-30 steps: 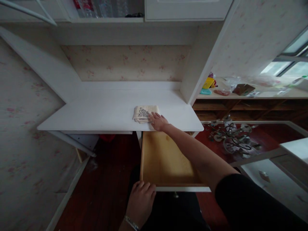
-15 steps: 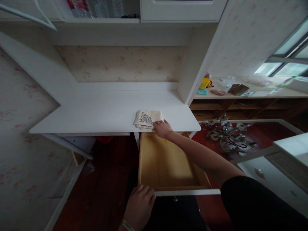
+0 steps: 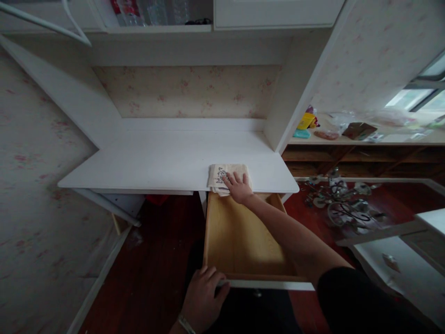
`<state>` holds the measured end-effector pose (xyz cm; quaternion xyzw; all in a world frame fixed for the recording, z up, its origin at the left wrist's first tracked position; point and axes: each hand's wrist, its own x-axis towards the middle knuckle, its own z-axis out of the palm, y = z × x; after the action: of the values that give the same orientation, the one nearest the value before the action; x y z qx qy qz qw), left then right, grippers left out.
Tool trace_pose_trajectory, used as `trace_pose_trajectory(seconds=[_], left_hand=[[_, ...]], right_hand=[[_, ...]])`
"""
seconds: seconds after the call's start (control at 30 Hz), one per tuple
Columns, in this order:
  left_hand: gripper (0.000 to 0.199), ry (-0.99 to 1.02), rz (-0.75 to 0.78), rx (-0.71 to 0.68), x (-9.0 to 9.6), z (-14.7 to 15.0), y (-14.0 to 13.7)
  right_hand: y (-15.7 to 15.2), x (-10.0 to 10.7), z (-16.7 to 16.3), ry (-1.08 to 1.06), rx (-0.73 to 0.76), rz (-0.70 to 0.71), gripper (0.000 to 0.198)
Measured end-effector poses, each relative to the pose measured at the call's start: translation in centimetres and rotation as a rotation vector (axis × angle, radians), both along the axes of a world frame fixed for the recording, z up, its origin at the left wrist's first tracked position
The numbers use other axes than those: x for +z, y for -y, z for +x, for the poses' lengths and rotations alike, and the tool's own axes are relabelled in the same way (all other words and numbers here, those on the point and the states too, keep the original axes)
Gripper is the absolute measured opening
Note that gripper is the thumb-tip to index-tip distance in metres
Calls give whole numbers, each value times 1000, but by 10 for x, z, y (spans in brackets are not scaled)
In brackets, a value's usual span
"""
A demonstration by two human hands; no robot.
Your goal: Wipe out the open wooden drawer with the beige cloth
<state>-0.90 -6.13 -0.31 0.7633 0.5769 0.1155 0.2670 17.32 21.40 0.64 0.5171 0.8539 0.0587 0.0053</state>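
Note:
A folded cream cloth (image 3: 216,172) with a dark printed pattern lies at the front edge of the white desk (image 3: 167,160), its near edge hanging slightly over. My right hand (image 3: 239,188) rests on top of it with the fingers spread and extended. Below, a pulled-out wooden drawer (image 3: 239,241) shows its bare bottom, and my right forearm crosses above it. My left hand (image 3: 205,292), with a band at the wrist, has its fingers curled over the left corner of the drawer's white front.
Plastic bottles (image 3: 156,11) stand in the overhead cabinet. To the right, a low shelf (image 3: 389,139) carries a yellow item, a brown box (image 3: 359,131) and plastic bags. A chandelier (image 3: 342,199) lies on the red floor. White furniture (image 3: 392,260) stands at the lower right.
My right hand has gone from pinching the cloth's right edge to lying spread on top of it. The cloth has shifted slightly right and toward me. My left hand stays on the drawer.

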Motion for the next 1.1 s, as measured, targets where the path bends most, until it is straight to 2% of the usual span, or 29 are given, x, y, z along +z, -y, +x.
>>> trace_pose_trajectory(seconds=[0.1,0.23,0.33,0.43,0.5,0.57,0.73,0.87,1.03,1.1], left_hand=[[24,11,-7,46,-2,2,0],[22,19,-33,49,-2,3,-2],[22,4,-33,36,-2,3,0],[23,-12,-11,22,-5,3,3],[23,-22,-3,17,-7,3,4],[21,-36,-17,15,-8,3,2],[18,-50,-43,34,-3,5,-7],[21,-56,-54,17,0,5,-9],[25,-57,-51,-21,0,4,-10],[25,-70,-51,-28,1,4,-11]], right_hand=[[11,1,1,2,11,10,64],[54,-2,-2,-70,9,70,61],[91,-30,-12,-112,28,27,62],[112,-71,-23,-105,-50,-201,64],[112,-96,-29,-78,-122,-331,59],[104,-111,-34,-67,-130,-395,52],[77,-118,-35,-62,-76,-498,60],[70,-118,-10,-31,-88,-531,71],[79,-116,63,58,-208,-476,71],[84,-111,93,95,-264,-501,73]])
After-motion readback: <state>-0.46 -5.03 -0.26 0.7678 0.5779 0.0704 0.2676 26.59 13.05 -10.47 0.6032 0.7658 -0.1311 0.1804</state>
